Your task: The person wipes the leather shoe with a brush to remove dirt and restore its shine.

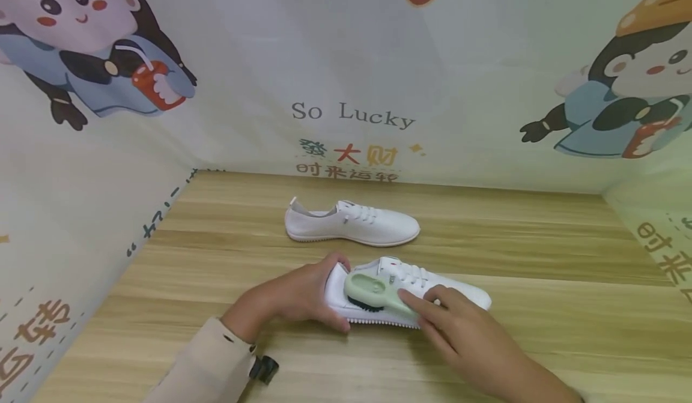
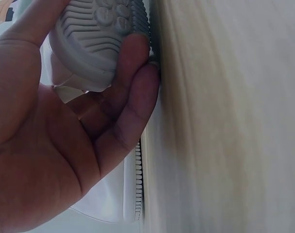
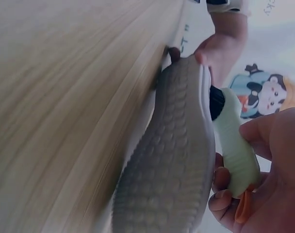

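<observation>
A white lace-up shoe is tipped partly on its side on the wooden table, toe to the right. My left hand grips its heel, thumb on the far side and fingers on the near side. In the left wrist view, the ridged heel sole shows between thumb and fingers. My right hand holds a pale green brush by its handle. The brush's dark bristles lie against the shoe's side near the heel. An orange loop hangs from the handle's end.
A second white shoe stands upright behind the first, toe to the right. Printed cloth walls enclose the back and both sides of the wooden table. A small black object sits by the left sleeve.
</observation>
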{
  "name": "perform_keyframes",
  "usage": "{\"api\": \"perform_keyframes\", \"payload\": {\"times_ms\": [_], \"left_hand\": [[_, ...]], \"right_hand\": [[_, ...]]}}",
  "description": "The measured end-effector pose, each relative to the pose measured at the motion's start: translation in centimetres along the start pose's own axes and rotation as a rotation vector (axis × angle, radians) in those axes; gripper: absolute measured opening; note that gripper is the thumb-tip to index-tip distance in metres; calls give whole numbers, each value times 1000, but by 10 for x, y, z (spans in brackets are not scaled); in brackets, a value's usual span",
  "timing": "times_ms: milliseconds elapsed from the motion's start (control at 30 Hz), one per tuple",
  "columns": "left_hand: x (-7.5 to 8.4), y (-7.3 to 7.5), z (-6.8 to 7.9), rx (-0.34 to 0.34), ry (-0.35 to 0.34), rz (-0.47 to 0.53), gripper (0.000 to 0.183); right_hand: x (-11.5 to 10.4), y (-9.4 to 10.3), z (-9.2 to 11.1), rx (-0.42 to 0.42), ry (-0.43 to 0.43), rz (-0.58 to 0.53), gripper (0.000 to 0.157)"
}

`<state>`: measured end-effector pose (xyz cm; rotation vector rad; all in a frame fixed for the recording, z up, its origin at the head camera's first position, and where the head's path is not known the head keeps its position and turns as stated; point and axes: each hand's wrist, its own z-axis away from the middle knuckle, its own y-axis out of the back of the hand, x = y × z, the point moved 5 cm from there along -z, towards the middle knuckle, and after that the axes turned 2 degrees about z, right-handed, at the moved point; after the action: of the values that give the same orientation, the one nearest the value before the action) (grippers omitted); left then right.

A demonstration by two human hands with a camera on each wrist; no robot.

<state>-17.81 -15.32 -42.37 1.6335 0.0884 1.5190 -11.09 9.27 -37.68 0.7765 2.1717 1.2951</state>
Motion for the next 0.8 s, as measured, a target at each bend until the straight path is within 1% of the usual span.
{"api": "perform_keyframes", "payload": {"times_ms": [100,233,333,433,533,600,667,800], "left_hand": [[-1,0,0,4,-2,8,87],[-2,-1,-1,1,-7,14,88],[-1,-2,-2,-6,-6,21,86],[0,-2,-3,-9,-3,16,86],[0,-2,-4,-11,-1,3,87],[0,-2,-4,-10,2,-7,88],[0,-1,-4,-6,4,-14,89],[-2,0,-2,4,14,-20,90]], "right_hand": [[-5,-3,-5,16,21,1,54],[-5,-3,-5,34,25,-5,53],[-1,0,-1,52,28,-2,49],[7,3,8,72,24,10,45],[17,9,18,69,-6,17,49],[24,13,25,58,-31,26,56],[29,16,31,49,-45,10,63],[39,22,40,53,-60,-19,64]]}}
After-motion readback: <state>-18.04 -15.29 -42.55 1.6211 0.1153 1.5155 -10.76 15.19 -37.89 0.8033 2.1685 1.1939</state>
